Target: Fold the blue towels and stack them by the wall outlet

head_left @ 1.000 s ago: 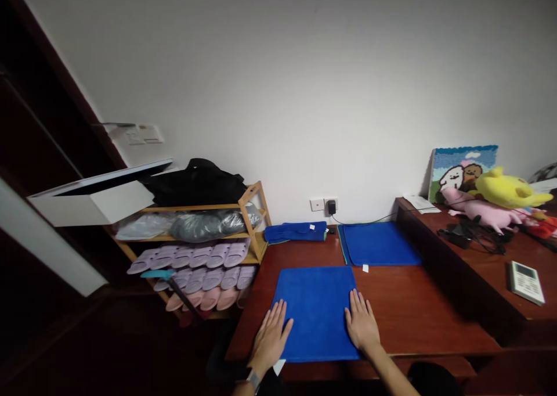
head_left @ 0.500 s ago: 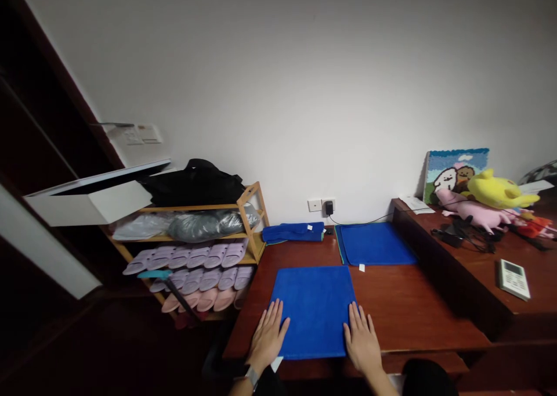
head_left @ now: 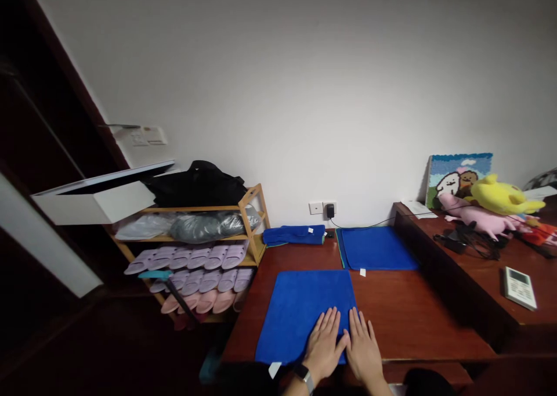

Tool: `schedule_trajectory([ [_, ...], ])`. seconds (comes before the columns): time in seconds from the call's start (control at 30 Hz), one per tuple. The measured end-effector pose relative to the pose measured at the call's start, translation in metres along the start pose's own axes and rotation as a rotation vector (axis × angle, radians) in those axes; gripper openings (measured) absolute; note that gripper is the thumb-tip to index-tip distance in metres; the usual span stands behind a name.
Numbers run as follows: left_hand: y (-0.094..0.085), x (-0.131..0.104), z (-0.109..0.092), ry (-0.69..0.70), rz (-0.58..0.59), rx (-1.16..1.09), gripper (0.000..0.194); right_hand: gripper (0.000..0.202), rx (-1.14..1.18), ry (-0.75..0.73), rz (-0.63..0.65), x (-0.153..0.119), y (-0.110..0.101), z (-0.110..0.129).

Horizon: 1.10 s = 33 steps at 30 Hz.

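Clock centred on the near blue cloth (head_left: 300, 303), 12 toward the wall (head_left: 348, 94). Cloth lies flat on the brown table (head_left: 418, 320), front edge at the table's front edge, white tag (head_left: 274, 370) hanging out at 7. Left hand (head_left: 323, 348) at 5, palm down on the cloth, fingers straight and nearly together, thumb angled out; watch (head_left: 304, 375) on that wrist. Right hand (head_left: 363, 351) at 4, palm down across the cloth's right edge, fingers straight and slightly spread. Thumbs meet or nearly so, can't tell which. Hands hide the cloth's corner at 5. Around it: rolled blue cloth (head_left: 289, 235) at 12 near the wall, flat blue cloths (head_left: 378, 248) at 2, well apart from the hands. Black plug (head_left: 330, 211) in the wall at 12, its thin cable (head_left: 365, 227) running past the flat cloths toward 2. Higher desk (head_left: 478, 274) walls off the 3 side; on it a white remote-like device (head_left: 520, 288), black cables (head_left: 476, 242), pink plush (head_left: 478, 217), yellow plush (head_left: 500, 194), dog picture (head_left: 461, 178). Wooden rack (head_left: 252, 210) at 10: black bag (head_left: 198, 187) on top, purple slippers (head_left: 187, 255) lower; teal-topped stick (head_left: 159, 274) blocks some.
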State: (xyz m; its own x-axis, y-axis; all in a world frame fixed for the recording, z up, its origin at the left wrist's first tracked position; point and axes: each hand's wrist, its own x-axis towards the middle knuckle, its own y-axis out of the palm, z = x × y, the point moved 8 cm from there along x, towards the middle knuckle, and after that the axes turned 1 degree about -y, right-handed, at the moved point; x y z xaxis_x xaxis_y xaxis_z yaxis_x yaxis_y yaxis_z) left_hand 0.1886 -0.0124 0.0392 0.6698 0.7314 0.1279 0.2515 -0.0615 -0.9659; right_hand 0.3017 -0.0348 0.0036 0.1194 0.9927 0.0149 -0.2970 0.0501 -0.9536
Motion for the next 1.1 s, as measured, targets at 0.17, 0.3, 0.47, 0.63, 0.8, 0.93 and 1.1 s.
schedule_trajectory([
  [0.17,-0.021,-0.051,0.068,-0.109,-0.053,0.061,0.066,0.067,0.008,0.01,-0.034,0.002,0.003,-0.002],
  [0.3,-0.037,-0.101,0.127,-0.23,-0.111,0.127,0.066,0.066,0.003,0.001,-0.037,0.004,0.008,-0.002],
  [0.47,-0.037,-0.129,0.152,-0.259,-0.169,0.164,0.066,0.067,-0.006,0.011,-0.037,0.003,0.009,-0.002],
  [0.63,-0.036,-0.129,0.149,-0.265,-0.229,0.205,0.069,0.07,-0.011,0.03,0.022,0.012,-0.003,-0.005],
  [0.8,-0.035,-0.129,0.15,-0.257,-0.266,0.219,0.074,0.068,0.029,0.044,0.01,0.057,-0.028,-0.004],
  [0.93,-0.032,-0.133,0.159,-0.259,-0.255,0.214,0.076,0.068,0.02,0.058,0.024,0.087,-0.024,0.0],
  [1.1,-0.041,-0.112,0.145,-0.24,-0.229,0.19,0.075,0.07,0.035,0.054,0.008,0.091,-0.012,0.0],
])
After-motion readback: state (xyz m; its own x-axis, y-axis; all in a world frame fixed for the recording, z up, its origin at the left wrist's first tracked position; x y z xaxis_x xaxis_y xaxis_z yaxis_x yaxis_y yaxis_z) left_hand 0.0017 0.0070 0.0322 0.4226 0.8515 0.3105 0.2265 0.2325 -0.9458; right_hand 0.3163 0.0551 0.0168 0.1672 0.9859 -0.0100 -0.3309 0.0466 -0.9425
